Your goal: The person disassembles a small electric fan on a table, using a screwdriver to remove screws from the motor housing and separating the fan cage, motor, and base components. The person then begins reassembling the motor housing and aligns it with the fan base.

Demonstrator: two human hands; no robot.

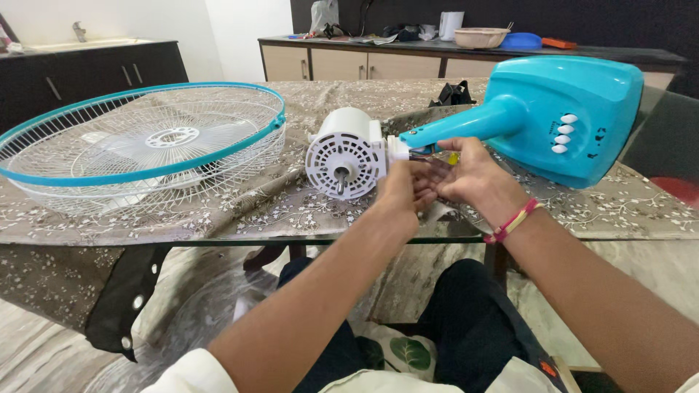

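Holding: both hands meet at the spot where the white fan motor (345,153) joins the blue fan stand (539,120).
Left hand: the left hand (403,191) is curled around the white joint piece (397,148) just beside the motor, gripping it.
Right hand: the right hand (466,173) has its fingers bent in at the thin end of the stand's neck, pinching something small there. A bit of yellow shows by the fingers, but I cannot tell what it is.
Where the motor is: it lies on its side on the bench (626,211), near the front edge, with its little metal shaft (341,180) pointing at the person.
How the motor may feel: it looks hard and heavy for its size, so it may roll or tip. The round white body is the best place to hold it, not the thin shaft.
How the stand may feel: smooth hard plastic, maybe a bit slippery. The neck is thin enough to wrap a hand around. The wide base with the white buttons (563,133) sits away from the motor, on the person's right.
Joint: small and thin, so it may snap if bent hard.
Further from the motor: a big round fan cage (138,145) with a blue rim lies flat on the person's left, well apart. It looks light and bendy.
Under it all: a flowered cloth (291,207) covers the bench.
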